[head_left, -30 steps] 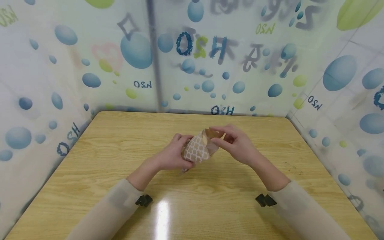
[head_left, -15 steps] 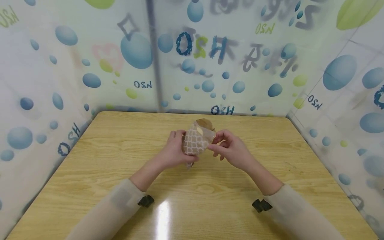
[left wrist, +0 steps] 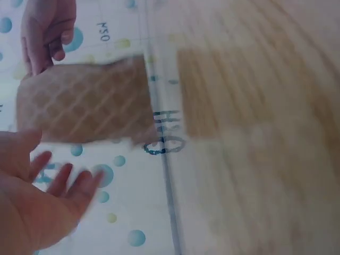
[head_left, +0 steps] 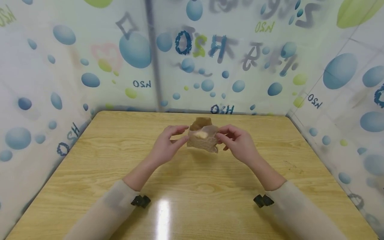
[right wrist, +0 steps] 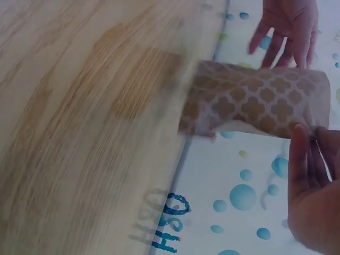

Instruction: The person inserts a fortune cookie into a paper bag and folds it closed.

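A small brown paper bag [head_left: 202, 144] with a white lattice print is held up over the middle of the table, its mouth tipped toward me. Inside the opening shows a pale yellowish piece [head_left: 201, 134]. My right hand [head_left: 241, 145] pinches the bag's right edge between thumb and fingers, as the right wrist view also shows on the printed bag [right wrist: 255, 101]. At the bag's left side, my left hand [head_left: 166, 145] has its thumb and fingers apart, the tips right at the edge. Loosely spread fingers of this left hand [left wrist: 40, 207] show in the left wrist view.
The wooden table [head_left: 192, 200] spreads under both arms. Behind it and at both sides hang pale curtains [head_left: 120, 93] printed with blue and green drops. Dark clips [head_left: 264, 200] sit on the sleeve cuffs.
The left hand has loosened from round the bag and drawn back to its left edge. The bag has turned so its mouth faces me, the right hand still at its right edge.
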A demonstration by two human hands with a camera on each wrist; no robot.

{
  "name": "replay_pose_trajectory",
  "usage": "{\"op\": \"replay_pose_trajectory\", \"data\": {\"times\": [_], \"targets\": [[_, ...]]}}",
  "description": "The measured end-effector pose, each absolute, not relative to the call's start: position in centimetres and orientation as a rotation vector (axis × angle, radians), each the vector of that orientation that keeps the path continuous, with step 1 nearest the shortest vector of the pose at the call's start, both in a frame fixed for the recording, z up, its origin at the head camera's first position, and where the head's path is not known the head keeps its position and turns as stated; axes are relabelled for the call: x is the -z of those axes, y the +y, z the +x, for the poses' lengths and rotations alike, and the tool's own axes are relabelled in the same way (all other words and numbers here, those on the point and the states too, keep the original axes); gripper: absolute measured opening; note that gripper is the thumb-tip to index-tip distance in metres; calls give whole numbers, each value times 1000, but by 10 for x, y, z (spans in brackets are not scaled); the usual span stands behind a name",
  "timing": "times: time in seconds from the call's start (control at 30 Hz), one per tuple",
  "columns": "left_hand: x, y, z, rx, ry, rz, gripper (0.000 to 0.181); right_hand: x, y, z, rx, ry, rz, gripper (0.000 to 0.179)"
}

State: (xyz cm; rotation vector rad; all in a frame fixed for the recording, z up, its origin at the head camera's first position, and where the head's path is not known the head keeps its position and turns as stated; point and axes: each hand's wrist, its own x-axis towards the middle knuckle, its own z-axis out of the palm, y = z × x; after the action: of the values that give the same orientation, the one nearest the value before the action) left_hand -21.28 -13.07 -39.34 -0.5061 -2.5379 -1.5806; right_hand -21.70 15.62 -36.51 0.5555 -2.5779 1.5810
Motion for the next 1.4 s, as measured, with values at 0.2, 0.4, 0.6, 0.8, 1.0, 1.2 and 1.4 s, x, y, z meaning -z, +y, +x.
{"op": "replay_pose_trajectory", "data": {"times": [0.2,0.4,0.6,0.8,1.0,1.2,1.4], "targets": [[384,-134,-213,1644,-2511,-542,24,367,160,-221,-1648,-2610,544,19],[387,-137,-218,1698,-2559,-605,35,371,161,-228,-1702,-2605,512,20],[383,-135,-219,1706,-2536,-545,31,366,161,-231,-1783,-2556,500,21],[381,-134,-217,1628,-2584,-549,25,365,160,-225,-1730,-2675,589,19],[385,-135,-215,1596,-2519,-603,22,365,159,-218,-1637,-2723,596,19],[389,-135,-211,1528,-2453,-898,48,368,160,-216,-1416,-2761,665,40],[390,-131,-207,1444,-2349,-1040,42,368,161,-215,-1161,-2606,953,72]]}}
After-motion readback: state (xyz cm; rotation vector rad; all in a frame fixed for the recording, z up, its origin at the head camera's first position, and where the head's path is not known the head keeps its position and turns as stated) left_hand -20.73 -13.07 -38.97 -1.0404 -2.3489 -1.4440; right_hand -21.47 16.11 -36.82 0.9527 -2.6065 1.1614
